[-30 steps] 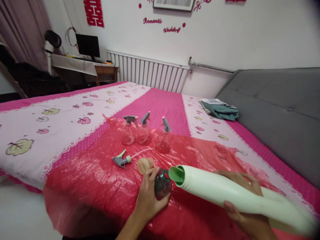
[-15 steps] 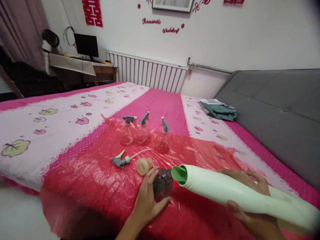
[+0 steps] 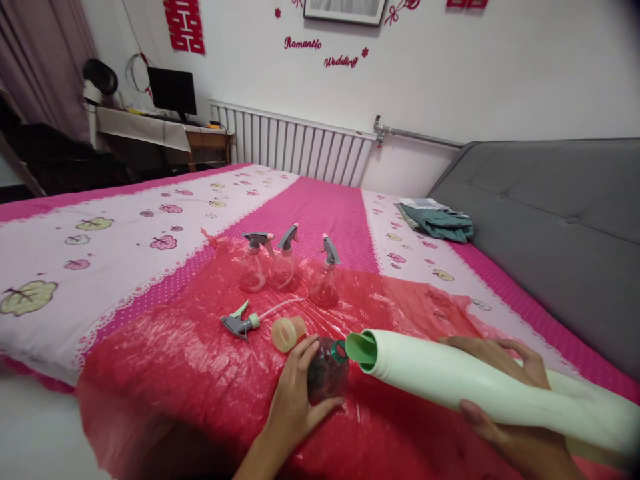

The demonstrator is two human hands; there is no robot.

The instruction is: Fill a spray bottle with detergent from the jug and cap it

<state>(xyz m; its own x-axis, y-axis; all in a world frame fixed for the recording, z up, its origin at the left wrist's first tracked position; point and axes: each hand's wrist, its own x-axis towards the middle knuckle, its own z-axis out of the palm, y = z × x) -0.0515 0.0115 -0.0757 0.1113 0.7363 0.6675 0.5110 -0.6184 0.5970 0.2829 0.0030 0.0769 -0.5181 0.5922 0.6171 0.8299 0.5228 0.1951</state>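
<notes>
My left hand (image 3: 300, 400) is wrapped around a clear bottle (image 3: 327, 373) with a green neck ring, low in the middle. My right hand (image 3: 515, 393) grips a long pale green jug (image 3: 425, 373), tilted nearly level. Its darker green spout (image 3: 360, 348) is right at the bottle's mouth; whether they touch I cannot tell. No liquid stream is visible. Left of the bottle lies a translucent yellowish cup (image 3: 289, 333) on its side. A grey and green spray head (image 3: 243, 325) with a white tube lies farther left.
Three clear spray bottles (image 3: 284, 270) with grey triggers stand behind the cup. A red plastic sheet (image 3: 175, 347) covers part of the pink and white bed (image 3: 330, 207). Folded clothes (image 3: 435, 221) lie near the grey headboard (image 3: 550, 200). A radiator (image 3: 295, 143) runs along the wall.
The jug and my right hand have shifted very slightly right. My left hand stays around the bottle, and the other things lie as before.
</notes>
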